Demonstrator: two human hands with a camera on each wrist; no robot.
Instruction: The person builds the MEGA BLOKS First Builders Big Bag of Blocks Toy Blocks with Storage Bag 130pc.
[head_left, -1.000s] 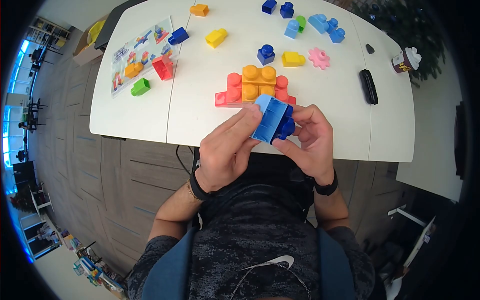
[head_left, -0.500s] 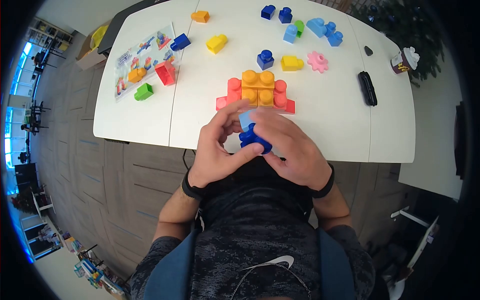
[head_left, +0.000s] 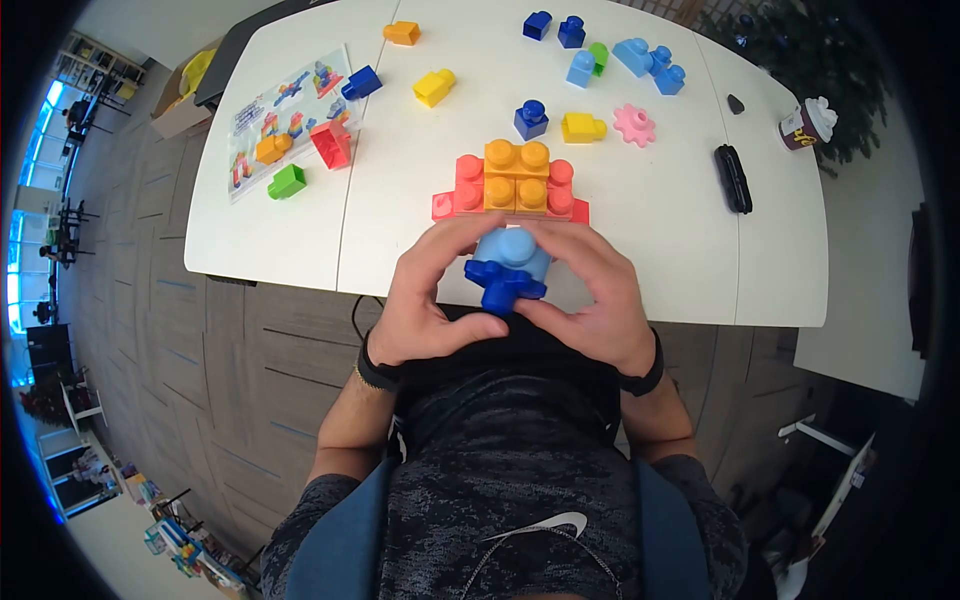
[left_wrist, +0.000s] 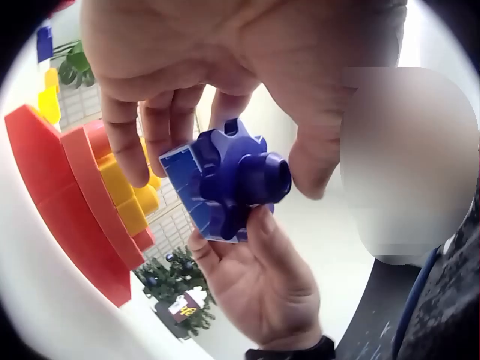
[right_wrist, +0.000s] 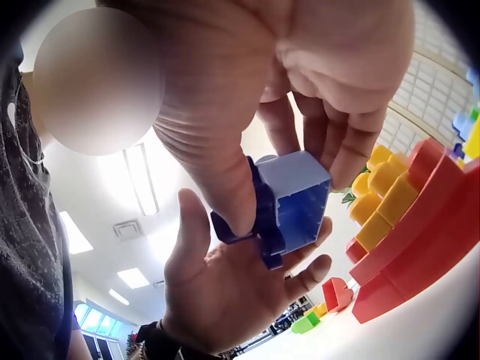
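Above the table's front edge, my right hand [head_left: 600, 300] pinches a light blue toy building block [head_left: 525, 255] with a dark blue gear-shaped piece [head_left: 503, 285] on its side. In the right wrist view, the thumb presses the gear piece [right_wrist: 262, 217] and the fingers lie at the block's far side. My left hand [head_left: 425, 290] curves loosely about the other side, fingertips close at the block, thumb spread apart from it. One rounded stud of the block faces up; its hollow underside [right_wrist: 300, 217] shows from below. Just beyond stands a stepped build of red and orange blocks [head_left: 515, 175].
Loose blocks lie about: a red block [head_left: 331, 146], a green block [head_left: 287, 182], yellow and blue ones farther back. A picture sheet [head_left: 290, 110] lies at left. At right are a pink gear [head_left: 635, 124], a black case [head_left: 733, 180] and a cup [head_left: 808, 122].
The light blue block with its gear piece has been turned over between the hands, from hollow side showing to stud upward. The left thumb has moved off it. The red and orange build stays put.
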